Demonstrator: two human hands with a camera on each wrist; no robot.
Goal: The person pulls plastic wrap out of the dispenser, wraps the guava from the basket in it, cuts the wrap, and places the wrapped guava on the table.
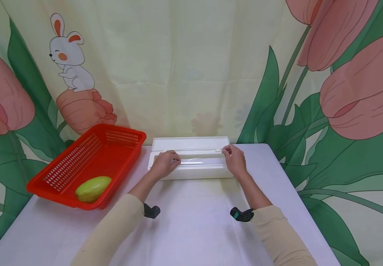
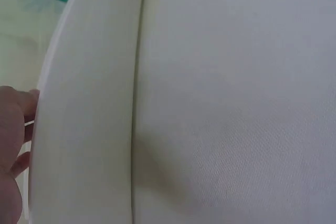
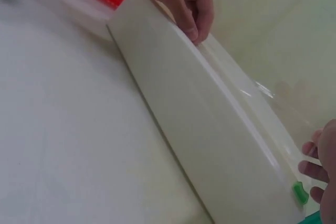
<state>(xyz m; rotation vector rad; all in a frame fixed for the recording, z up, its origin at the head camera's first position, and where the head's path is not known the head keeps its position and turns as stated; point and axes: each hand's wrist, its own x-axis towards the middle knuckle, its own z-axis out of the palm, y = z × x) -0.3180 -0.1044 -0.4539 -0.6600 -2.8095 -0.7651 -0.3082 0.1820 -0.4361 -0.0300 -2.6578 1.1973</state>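
A long white cling film dispenser [image 1: 196, 173] stands on the table with its lid [image 1: 191, 143] tipped back. Clear cling film [image 1: 191, 161] shines across its opening, between the two hands. At the left part of the box, my left hand [image 1: 166, 164] pinches the film with curled fingers over the front rim. My right hand [image 1: 235, 159] pinches the film at the right end, thumb and fingertips together. In the right wrist view, a green slider [image 3: 301, 192] sits at the box's end, close to the right fingers.
To the left, a red plastic basket [image 1: 125, 162] holds a yellow-green oblong fruit [image 1: 93, 189]. A white cloth [image 1: 191, 229] covers the table. Behind the box hangs a curtain [image 1: 178, 74] printed with tulips and a rabbit.
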